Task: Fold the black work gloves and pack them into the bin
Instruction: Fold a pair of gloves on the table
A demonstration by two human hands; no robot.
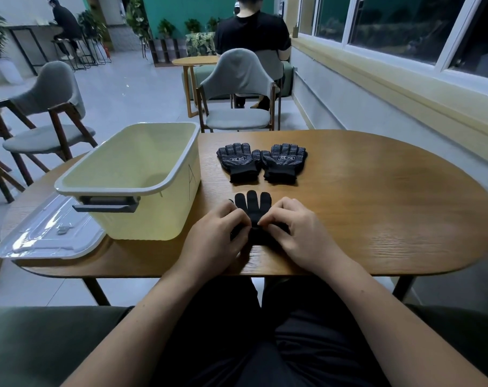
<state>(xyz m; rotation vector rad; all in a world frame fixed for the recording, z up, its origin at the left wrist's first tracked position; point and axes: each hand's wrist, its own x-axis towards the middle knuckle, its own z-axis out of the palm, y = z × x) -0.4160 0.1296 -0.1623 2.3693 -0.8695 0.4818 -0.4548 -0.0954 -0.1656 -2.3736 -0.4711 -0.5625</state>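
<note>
A black work glove lies flat near the table's front edge, fingers pointing away from me. My left hand and my right hand both pinch its cuff end, which they largely hide. Farther back, two more black gloves with dotted palms lie side by side, fingers away from me. The pale yellow bin stands to the left of the gloves with nothing inside it.
A clear lid lies at the table's left front edge beside the bin. The wooden table is rounded at the right. Grey chairs stand behind it, and a person sits beyond with their back turned.
</note>
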